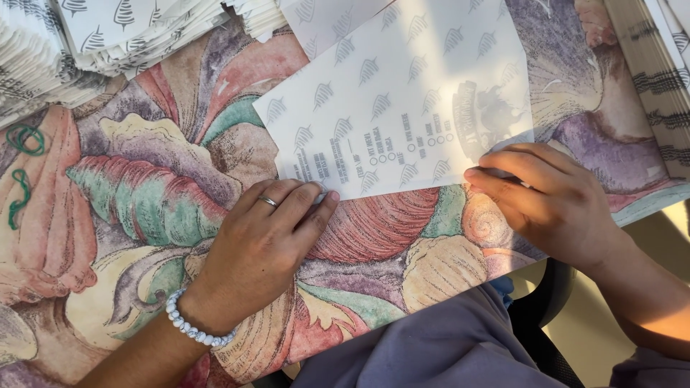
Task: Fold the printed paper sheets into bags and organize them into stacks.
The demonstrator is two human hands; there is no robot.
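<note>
A: Head view, biggest thing first: a table covered by a patterned cloth (144,187) with large shells and leaves in rose, green and cream. What lies on it?

B: A white printed sheet (402,93) with small leaf marks, lying flat and slightly askew, its near edge toward the person. Stacks of similar printed paper (93,36) sit along the far left, and another pile (658,79) stands at the right edge.

A: And the hands?

B: The left hand (262,244) lies flat, fingers together and stretched out, fingertips pressing the sheet's near left corner. The right hand (550,201) rests on the near right corner, fingers curled low and close; I can't tell whether they pinch the edge or just press it.

A: So which step is this?

B: I'd judge the sheet is being held square and steadied at both near corners, not yet folded. Any next move would call for even pressure so that the thin sheet doesn't skew on the cloth.

A: Smaller things?

B: A white bead bracelet (188,327) on the left wrist, a ring (267,202), and green rubber bands (25,138) at far left.
</note>
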